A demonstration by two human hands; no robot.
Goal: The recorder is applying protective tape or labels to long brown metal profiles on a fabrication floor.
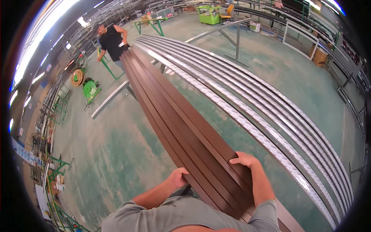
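Several long brown metal profiles (176, 125) lie side by side and stretch from my body toward the far left. My left hand (177, 178) is closed on their left edge, its thumb on top and its other fingers hidden beneath. Farther right, my right hand (245, 159) grips the right edge, the thumb resting on the upper face and the fingers out of sight underneath. At the far end stands a co-worker in a black top (112, 40), one hand by the profiles' ends.
Silvery long profiles with patterned film (247, 120) run alongside on the right, across metal stands (232, 38). To the left are a support bar (110, 99), a green machine (91, 89) and an orange reel (77, 77). A green cart (209, 15) stands far back.
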